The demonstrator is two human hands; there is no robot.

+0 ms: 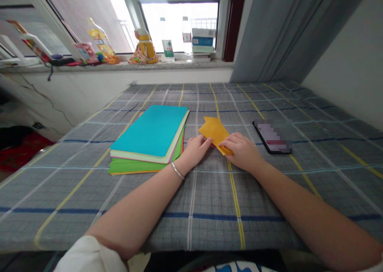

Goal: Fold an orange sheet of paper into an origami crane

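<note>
A folded piece of orange-yellow paper is held between both hands, just above or on the checked cloth. My left hand is closed on its lower left edge, thumb against the paper. On the lower right corner, my right hand pinches the paper with its thumb and fingers. Some fingertips are hidden behind the paper. Left of my hands lies a stack of coloured paper, blue on top, with pale green, brighter green and orange sheets below. To the right, a phone rests face up, its screen blurred.
The grey checked cloth covers the whole table surface. Behind it, a windowsill bears several bottles, a yellow jug-like container and stacked boxes. A grey curtain hangs at the back right.
</note>
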